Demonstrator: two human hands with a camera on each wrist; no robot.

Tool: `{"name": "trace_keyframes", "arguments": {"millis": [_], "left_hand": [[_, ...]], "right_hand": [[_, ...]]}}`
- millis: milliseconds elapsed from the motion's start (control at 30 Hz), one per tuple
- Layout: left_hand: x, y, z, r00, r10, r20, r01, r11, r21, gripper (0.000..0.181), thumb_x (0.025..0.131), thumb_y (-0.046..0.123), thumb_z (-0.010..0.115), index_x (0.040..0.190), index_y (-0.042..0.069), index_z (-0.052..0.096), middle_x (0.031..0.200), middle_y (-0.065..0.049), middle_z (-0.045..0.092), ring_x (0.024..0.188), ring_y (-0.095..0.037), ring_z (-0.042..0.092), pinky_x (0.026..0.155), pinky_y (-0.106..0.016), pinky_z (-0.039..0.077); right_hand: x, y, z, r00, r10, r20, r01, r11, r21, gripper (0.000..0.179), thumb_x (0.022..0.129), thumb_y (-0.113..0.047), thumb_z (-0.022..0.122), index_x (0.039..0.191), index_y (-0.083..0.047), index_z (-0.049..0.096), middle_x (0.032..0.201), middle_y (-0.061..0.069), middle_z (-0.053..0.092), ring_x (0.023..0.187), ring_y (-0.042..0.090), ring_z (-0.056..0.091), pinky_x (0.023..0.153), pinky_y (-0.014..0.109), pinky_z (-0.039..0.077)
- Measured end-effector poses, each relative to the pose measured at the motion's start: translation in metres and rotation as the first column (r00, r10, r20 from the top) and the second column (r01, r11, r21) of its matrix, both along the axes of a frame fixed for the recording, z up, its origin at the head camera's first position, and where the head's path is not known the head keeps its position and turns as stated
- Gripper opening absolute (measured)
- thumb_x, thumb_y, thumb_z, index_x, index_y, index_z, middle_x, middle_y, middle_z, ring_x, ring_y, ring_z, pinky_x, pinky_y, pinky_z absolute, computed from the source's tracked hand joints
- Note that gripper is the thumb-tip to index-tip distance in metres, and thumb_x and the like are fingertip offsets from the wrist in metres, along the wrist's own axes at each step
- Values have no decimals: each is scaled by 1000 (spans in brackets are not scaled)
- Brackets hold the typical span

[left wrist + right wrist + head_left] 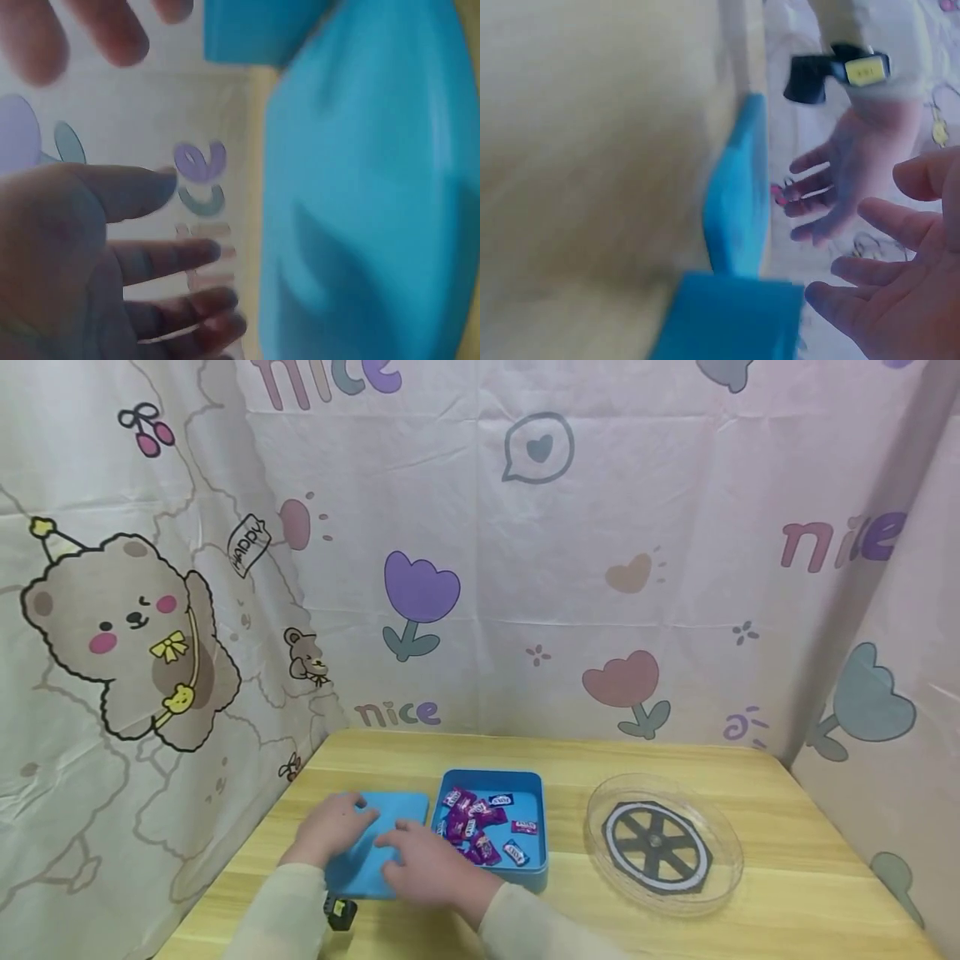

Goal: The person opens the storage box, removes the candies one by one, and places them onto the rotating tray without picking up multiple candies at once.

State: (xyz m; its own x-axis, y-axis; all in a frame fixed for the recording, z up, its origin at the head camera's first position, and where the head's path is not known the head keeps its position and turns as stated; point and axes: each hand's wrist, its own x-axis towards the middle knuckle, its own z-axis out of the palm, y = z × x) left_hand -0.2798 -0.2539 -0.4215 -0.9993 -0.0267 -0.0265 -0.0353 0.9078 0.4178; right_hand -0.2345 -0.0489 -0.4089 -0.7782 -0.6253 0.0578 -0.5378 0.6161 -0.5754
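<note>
A printed curtain (525, 568) rises behind the blue box (534, 877), closing off the table (566, 760) along its far edge and down both sides. The table spreads around the box, with a strip of wood between the box and that far edge. Well to the box's right stands a clear round tray (726, 860) with a dark spoked pattern; bare tabletop separates the two. Just left of the box lies the flat blue lid (363, 864), beneath both hands. The left hand (336, 827) hovers over its outer side, the right hand (431, 864) over the side nearest the box; both have parted, relaxed fingers and grasp nothing. Wrapped candies (468, 822), mostly purple, heap toward the box's left wall.
</note>
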Motion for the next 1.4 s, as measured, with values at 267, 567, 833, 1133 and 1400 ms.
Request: {"name": "trace_keyframes", "arguments": {"millis": [267,567,833,1133,1400], "left_hand": [[-4,34,5,997,-83,3,83,996,27,48,106,38,47,130,-1,64,121,-19,67,111,-41,63,89,-63,50],[-9,74,-8,993,-111,-42,110,994,-17,27,105,28,50,107,7,67,77,-3,57,67,-22,52,57,-40,45],[-18,91,-15,998,-51,-41,50,998,-33,30,105,32,51,97,7,65,71,-4,54,61,-22,51,52,-37,42],[-24,99,-27,998,-61,-10,60,996,-69,29,106,28,52,104,4,68,82,-7,63,73,-26,61,63,-48,53],[-22,112,-28,991,-124,-52,116,984,-133,20,103,12,52,106,0,69,98,-14,68,89,-35,66,77,-56,57]], "right_hand": [[-17,26,14,998,-56,-29,55,998,-42,37,100,-28,59,136,-21,65,143,-7,56,139,19,46,110,46,42],[-31,48,5,992,-121,-35,119,992,-47,35,98,-21,63,133,-24,68,133,-4,61,113,14,59,96,38,53],[-46,66,-11,981,-195,2,195,981,-17,34,97,-22,65,131,-17,68,124,5,61,115,23,61,96,49,53],[-62,93,-25,973,-226,-44,226,974,0,33,97,-18,64,129,-11,67,121,9,60,101,20,61,92,44,55],[-77,108,-31,959,-231,-166,247,965,84,32,98,-19,64,129,-10,67,116,6,62,109,23,61,97,43,53]]}}
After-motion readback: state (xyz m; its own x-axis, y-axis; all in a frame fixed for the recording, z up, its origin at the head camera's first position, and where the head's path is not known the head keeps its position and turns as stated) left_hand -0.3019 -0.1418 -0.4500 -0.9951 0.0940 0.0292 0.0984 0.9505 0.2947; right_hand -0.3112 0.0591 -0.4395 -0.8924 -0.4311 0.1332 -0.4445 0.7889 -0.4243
